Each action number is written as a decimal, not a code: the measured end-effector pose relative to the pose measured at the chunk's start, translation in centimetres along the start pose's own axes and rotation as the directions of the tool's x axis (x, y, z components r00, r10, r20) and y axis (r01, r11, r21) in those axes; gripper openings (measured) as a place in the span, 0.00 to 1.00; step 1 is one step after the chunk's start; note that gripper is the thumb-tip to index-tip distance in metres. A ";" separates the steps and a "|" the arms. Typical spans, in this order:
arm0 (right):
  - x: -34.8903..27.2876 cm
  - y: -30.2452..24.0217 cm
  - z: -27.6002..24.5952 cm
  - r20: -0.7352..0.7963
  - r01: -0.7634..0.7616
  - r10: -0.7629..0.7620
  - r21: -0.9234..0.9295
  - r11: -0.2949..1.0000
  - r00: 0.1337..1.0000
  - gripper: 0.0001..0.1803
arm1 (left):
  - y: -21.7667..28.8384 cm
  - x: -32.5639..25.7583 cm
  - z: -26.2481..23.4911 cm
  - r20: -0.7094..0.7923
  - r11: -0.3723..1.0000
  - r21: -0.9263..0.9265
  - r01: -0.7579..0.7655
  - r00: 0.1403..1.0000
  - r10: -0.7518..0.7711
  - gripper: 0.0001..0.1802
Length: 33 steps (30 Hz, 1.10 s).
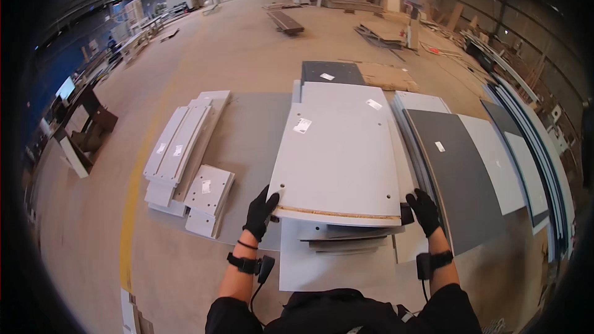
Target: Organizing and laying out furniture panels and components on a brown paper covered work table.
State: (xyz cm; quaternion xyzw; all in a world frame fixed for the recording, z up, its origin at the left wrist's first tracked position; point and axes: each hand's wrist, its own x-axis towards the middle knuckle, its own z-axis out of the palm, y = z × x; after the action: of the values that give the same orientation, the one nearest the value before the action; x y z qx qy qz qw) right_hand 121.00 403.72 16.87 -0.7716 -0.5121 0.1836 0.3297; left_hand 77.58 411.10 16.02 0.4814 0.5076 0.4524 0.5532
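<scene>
A large white panel (pixel 340 142) with a few small holes, paper labels and a bare chipboard strip along its near edge lies on top of a stack in front of me. My left hand (pixel 258 213), in a black glove, is closed on the panel's near left corner. At the near right corner is my right hand (pixel 424 211), also black-gloved, its fingers curled at the panel's edge. A small black block sits between that hand and the edge and hides part of the grip. Beneath, the edges of lower panels (pixel 346 244) show in shadow.
Left of the stack lie narrow white boards (pixel 179 139) and a small pile of drilled white pieces (pixel 209 195). Grey and white panels (pixel 455 173) lie to the right. A yellow floor line (pixel 130 222) runs along the left. Brown boards (pixel 286 23) lie farther off.
</scene>
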 end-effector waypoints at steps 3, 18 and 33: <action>1.6 -0.9 -0.5 0.070 -0.037 0.034 0.034 0.999 0.997 0.37 | 1.0 -2.5 2.3 -0.005 0.986 0.166 0.032 0.999 -0.032 0.27; 2.4 0.2 -2.0 0.243 -0.081 0.060 0.079 0.994 0.968 0.35 | -2.1 -3.8 6.3 -0.015 0.996 0.094 -0.002 1.000 0.003 0.29; -6.7 5.2 -9.5 0.501 -0.138 0.075 0.090 0.986 0.862 0.37 | -2.1 -9.3 8.5 0.291 0.983 -0.087 0.160 0.948 -0.128 0.23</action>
State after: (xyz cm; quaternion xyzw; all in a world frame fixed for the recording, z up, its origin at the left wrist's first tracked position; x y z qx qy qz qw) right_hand 127.63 393.19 19.64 -0.7039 -0.5238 0.4246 0.2234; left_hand 85.36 401.03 15.29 0.4720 0.4309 0.3642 0.6775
